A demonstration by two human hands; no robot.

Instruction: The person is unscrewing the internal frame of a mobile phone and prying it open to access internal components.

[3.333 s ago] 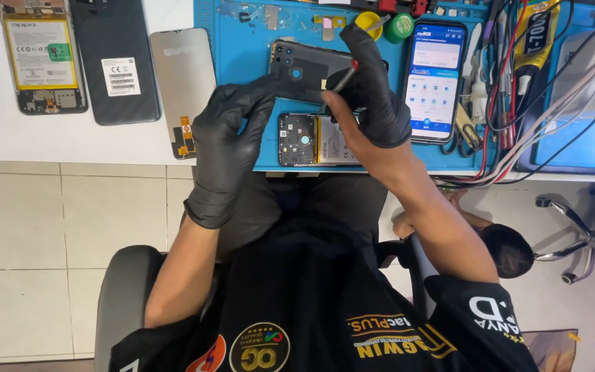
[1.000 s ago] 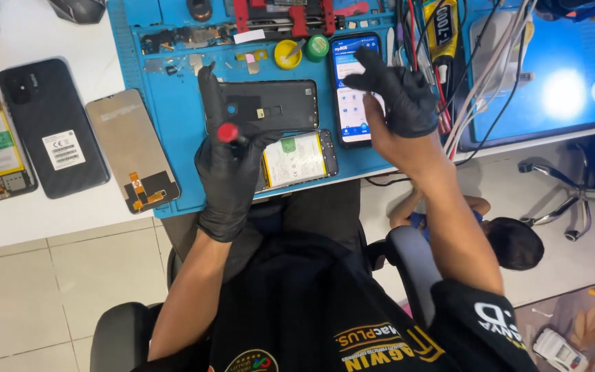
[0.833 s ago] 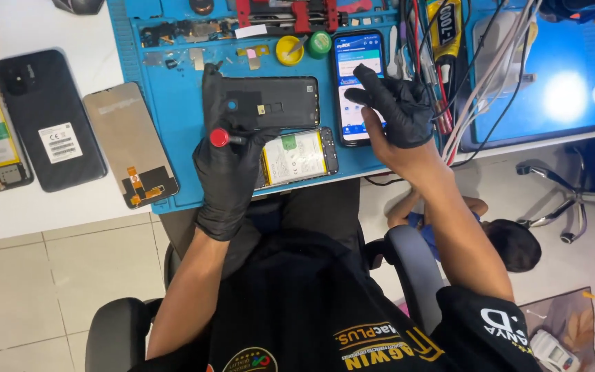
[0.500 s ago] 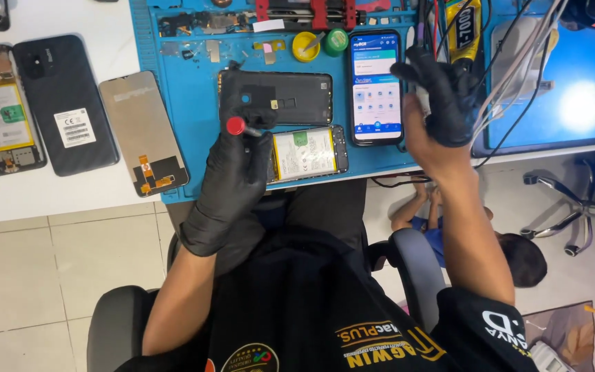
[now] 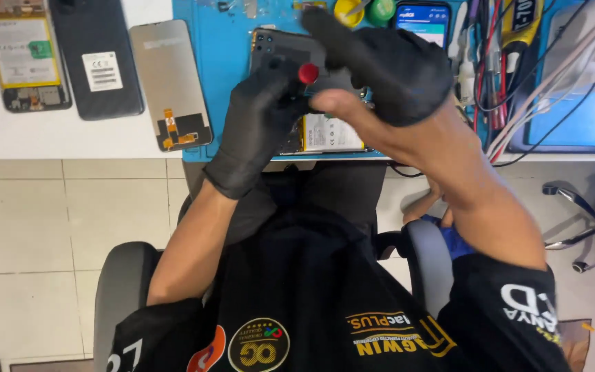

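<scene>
Both hands are gloved in black and meet above the blue mat [image 5: 222, 83] on the tabletop [image 5: 49, 141]. The left hand [image 5: 263, 114] is closed around a red-capped screwdriver [image 5: 308, 73]. The right hand [image 5: 387, 69] is curled over the dark phone back cover [image 5: 284, 48], raised just above the opened phone [image 5: 332, 131]. A detached screen [image 5: 171, 83] lies at the mat's left edge.

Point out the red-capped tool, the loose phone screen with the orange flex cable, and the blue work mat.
red-capped tool [image 5: 308, 73], head view: on its round red end cap.
loose phone screen [image 5: 166, 76], head view: on the grey back panel.
blue work mat [image 5: 218, 76], head view: on a bare left part.
</scene>
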